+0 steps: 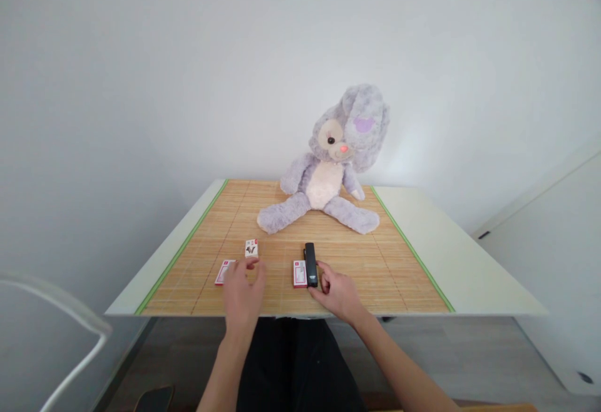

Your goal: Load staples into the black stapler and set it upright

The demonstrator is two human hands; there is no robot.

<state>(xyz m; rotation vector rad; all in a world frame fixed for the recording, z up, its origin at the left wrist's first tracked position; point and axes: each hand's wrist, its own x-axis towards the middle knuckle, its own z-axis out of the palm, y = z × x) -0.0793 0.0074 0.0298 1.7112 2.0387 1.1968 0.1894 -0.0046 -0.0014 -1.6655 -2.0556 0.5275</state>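
A black stapler (310, 265) lies lengthwise on the bamboo mat, its near end toward me. My right hand (340, 292) is at its right side, thumb by the near end and index finger along the side, other fingers curled. Against the stapler's left side lies a small red-and-white box (299, 274). My left hand (244, 290) is over the mat with fingers bent and apart, nothing visible in it. Just beyond its fingertips is a small white box with a dark picture (251, 247). Another red-and-white box (224, 272) lies flat left of that hand, partly covered by it.
A grey plush rabbit (325, 180) sits at the back of the mat against the wall, legs spread. The green-edged bamboo mat (375, 262) covers the middle of a white table (451, 249). A white curved bar (61, 302) stands at lower left.
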